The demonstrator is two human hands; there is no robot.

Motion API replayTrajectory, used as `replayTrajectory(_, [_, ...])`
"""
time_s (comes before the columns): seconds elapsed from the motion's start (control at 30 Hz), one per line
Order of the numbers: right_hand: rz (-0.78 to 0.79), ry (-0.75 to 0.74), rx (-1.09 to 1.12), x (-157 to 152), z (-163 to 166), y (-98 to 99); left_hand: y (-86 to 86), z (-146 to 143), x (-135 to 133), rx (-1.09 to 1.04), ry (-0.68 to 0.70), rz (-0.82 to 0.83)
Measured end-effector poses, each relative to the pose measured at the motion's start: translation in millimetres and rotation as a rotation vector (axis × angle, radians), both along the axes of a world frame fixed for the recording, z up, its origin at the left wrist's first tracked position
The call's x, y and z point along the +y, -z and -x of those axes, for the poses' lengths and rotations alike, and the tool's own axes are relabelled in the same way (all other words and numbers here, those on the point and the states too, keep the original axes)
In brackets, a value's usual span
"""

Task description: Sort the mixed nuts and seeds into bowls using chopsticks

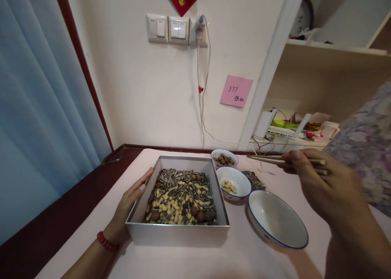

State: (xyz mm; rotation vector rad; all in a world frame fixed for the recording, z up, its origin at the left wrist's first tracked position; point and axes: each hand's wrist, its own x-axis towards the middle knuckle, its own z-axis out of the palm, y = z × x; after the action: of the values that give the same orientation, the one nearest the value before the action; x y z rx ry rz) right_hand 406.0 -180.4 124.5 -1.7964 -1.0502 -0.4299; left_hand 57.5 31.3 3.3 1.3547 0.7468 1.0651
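A white box [180,236] holds striped sunflower seeds [174,177], peanuts [171,207] and several round brown nuts [200,216]. My left hand [130,201] lies along the box's left outer wall, fingers stretched out. In my right hand [334,185] is a pair of chopsticks [269,160], pointing left; nothing shows between their tips. The tips are above the table, right of a small bowl [216,153] of brown nuts. Nearer stands a bowl [242,180] with a few peanuts. A larger bowl [277,220], bare inside, sits below my right hand.
Sunflower seeds [254,180] lie behind the bowls on the pale tablecloth [244,258]. A white cable [210,136] runs from the wall socket [198,32] down to the table. A blue curtain [36,87] hangs left; shelves [324,49] and a flowered cloth [366,144] are right.
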Motion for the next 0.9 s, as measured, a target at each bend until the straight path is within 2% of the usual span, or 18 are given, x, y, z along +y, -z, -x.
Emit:
replayTrajectory(0.07, [0.043,0.032,-0.021,1.2,-7.5,0.6,-0.8,-0.4,-0.3,-0.007,0.001,0.005])
replayTrajectory(0.13, [0.022,-0.004,0.001,2.7,-7.1,1.4,-1.3,-0.7,-0.4,-0.004,-0.006,0.008])
replayTrajectory(0.27, [-0.139,-0.225,0.141,4.8,14.9,2.3,0.1,-0.5,0.8,0.000,-0.003,-0.001])
replayTrajectory(0.33, [-0.168,-0.364,0.208,7.0,31.6,3.2,1.0,-0.2,1.5,-0.001,0.007,-0.011])
replayTrajectory(0.43, [-0.084,-0.565,0.232,14.4,56.0,7.2,0.2,0.1,1.1,-0.002,0.011,-0.020])
replayTrajectory(0.53, [0.091,-0.700,0.224,24.9,74.4,14.6,-2.2,0.4,-1.3,-0.012,0.011,-0.018])
replayTrajectory(0.67, [0.262,-0.728,0.268,36.3,86.8,24.2,-2.9,0.6,-3.8,-0.029,0.029,-0.002])
replayTrajectory(0.9, [0.344,-0.695,0.266,46.2,88.2,36.1,0.7,-0.2,-2.3,-0.040,0.037,0.025])
